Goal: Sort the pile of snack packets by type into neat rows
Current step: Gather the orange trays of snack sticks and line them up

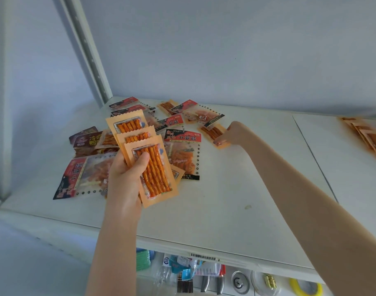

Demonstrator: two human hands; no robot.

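My left hand [125, 178] grips a fan of three orange stick-snack packets [155, 167] above the white shelf [236, 189]. My right hand [232, 134] reaches to the pile's right side and pinches the edge of another orange stick packet [212, 131] lying on the shelf. The pile [161, 129] holds red-headed clear packets [182, 152], a dark maroon packet [85, 137] at the left and more orange stick packets [166, 106] at the back.
A blurred row of orange stick packets [366, 137] lies at the shelf's far right. A metal upright [91, 60] stands at the back left corner. Below the shelf's front edge sit assorted goods and a yellow tape roll [304, 288].
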